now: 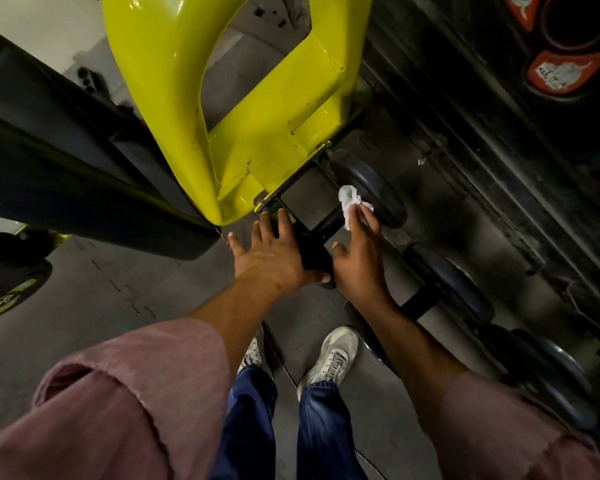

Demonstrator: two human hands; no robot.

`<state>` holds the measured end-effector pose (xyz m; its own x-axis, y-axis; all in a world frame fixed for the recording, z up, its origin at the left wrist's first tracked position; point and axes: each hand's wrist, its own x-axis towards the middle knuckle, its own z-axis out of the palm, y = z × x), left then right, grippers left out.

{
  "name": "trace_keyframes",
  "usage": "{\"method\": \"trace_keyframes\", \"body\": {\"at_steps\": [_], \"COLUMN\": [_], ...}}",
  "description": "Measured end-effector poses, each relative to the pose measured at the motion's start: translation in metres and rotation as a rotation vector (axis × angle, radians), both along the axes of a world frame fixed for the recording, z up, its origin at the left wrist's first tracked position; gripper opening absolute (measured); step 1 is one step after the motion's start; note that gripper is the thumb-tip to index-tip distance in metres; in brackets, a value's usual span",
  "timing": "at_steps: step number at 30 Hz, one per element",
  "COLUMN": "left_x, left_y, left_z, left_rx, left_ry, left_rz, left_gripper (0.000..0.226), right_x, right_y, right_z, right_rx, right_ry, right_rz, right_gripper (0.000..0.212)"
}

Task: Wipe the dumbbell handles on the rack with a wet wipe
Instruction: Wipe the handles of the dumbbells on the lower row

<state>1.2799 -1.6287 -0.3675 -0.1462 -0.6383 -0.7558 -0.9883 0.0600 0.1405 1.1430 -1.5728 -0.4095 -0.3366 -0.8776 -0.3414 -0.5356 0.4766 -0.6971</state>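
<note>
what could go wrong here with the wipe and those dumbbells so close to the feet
The right hand pinches the crumpled wet wipe only at its fingertips, so it may slip. The left hand rests flat on the dumbbell's near end; a nudge might roll it toward the white shoes.

Loose dusty-pink sleeves (125, 403) pushed up, blue jeans (319, 431), 2 white laced sneakers (329, 358)
</note>
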Motion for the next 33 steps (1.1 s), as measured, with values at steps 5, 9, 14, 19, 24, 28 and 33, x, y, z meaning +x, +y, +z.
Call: {"method": "trace_keyframes", "body": {"at_steps": [5,9,14,19,24,28,33], "left_x": [-0.001,-0.002,-0.001,0.000,-0.001,-0.001,0.000], "left_y": [-0.001,-0.001,-0.001,-0.001,-0.001,0.000,0.000], "left_z": [0.003,0.005,0.005,0.004,0.005,0.003,0.002], "left_rx": [0.014,0.027,0.021,0.021,0.026,0.015,0.009], "left_ry": [-0.008,-0.012,-0.003,0.002,0.004,0.007,0.012], "left_rz": [-0.005,-0.011,-0.017,-0.003,-0.009,0.005,0.009], "left_gripper": [0.143,0.140,0.139,0.140,0.139,0.141,0.141], "right_x": [0.004,-0.003,-0.014,-0.008,-0.016,-0.006,-0.007], "right_y": [-0.006,-0.009,-0.020,-0.012,-0.024,-0.019,-0.014], "right_z": [-0.008,-0.012,-0.027,-0.030,-0.031,-0.036,-0.036], "right_rx": [0.064,0.149,0.241,0.445,0.293,0.351,0.476], "right_ry": [-0.373,-0.656,-0.758,-0.616,-0.751,-0.654,-0.489], "right_rz": [-0.251,-0.517,-0.581,-0.349,-0.613,-0.527,-0.300], "right_gripper": [0.075,0.065,0.060,0.030,0.052,0.036,0.018]}}
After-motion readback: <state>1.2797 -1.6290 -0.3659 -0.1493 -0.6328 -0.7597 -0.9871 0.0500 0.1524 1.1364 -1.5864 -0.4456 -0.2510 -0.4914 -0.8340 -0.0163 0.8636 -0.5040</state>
